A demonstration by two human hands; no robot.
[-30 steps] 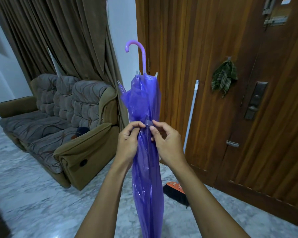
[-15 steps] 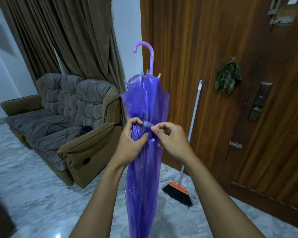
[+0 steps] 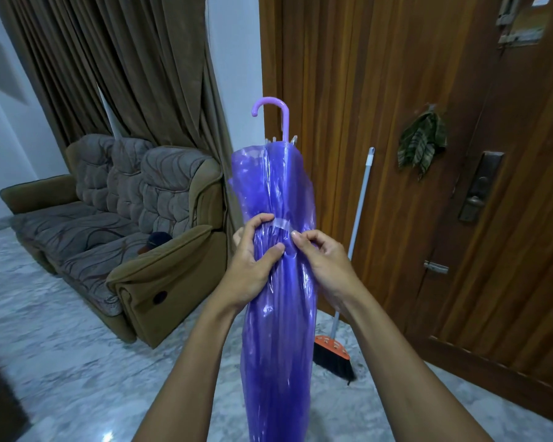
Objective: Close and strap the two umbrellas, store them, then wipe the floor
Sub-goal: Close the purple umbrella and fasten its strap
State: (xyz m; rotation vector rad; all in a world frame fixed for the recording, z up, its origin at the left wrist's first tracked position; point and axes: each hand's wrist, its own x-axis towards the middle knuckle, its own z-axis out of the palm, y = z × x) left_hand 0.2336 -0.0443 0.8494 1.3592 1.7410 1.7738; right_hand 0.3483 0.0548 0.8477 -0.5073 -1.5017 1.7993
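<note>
A closed purple translucent umbrella [image 3: 276,314] is held upright in front of me, its hooked handle [image 3: 273,113] pointing up. My left hand [image 3: 253,266] grips the bunched canopy around its middle, thumb across the front. My right hand [image 3: 323,260] pinches the end of the pale strap [image 3: 281,224] that wraps the canopy just above my left thumb. The lower tip of the umbrella runs out of the bottom of the view. Only this one umbrella is in view.
A broom [image 3: 336,349] with a white pole leans on the wooden door [image 3: 380,90] at the right. A cloth [image 3: 422,145] hangs on that door. A brown recliner sofa [image 3: 115,224] stands left under curtains [image 3: 109,59]. Marble floor [image 3: 61,362] lies below.
The strap has been drawn further round the canopy, and my left hand now grips the bundle more tightly. The view has shifted a little to the left.
</note>
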